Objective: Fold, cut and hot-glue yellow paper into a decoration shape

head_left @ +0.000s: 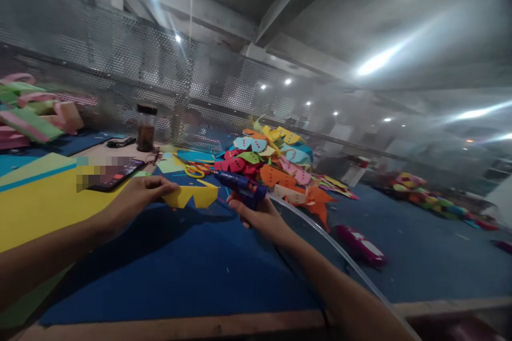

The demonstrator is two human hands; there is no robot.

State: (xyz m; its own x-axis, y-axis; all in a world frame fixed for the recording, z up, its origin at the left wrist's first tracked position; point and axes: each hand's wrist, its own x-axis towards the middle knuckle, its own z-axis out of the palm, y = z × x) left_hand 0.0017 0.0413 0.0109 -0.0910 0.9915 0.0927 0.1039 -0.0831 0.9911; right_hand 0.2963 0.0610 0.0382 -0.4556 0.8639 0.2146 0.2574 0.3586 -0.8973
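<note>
My left hand (140, 195) pinches one end of a yellow paper eye mask (204, 198), holding it above the blue mat (192, 277). In my right hand (262, 218) is a blue hot glue gun (242, 187), its nozzle pointing left, a little above the mask's right end. A long clear glue stick (328, 232) trails from the gun's back over my right forearm's side. Yellow-handled scissors (194, 171) lie just behind the mask. Behind the glue gun rises a pile of coloured paper masks (276, 154), some with dots on them.
Yellow sheets (44, 202) cover the left side, with a phone (116, 176) on them. A dark-lidded jar (146, 128) stands behind. A purple case-like object (362, 246) lies to the right. Coloured strips (32, 112) are heaped far left; a mesh partition (216, 96) runs along the back.
</note>
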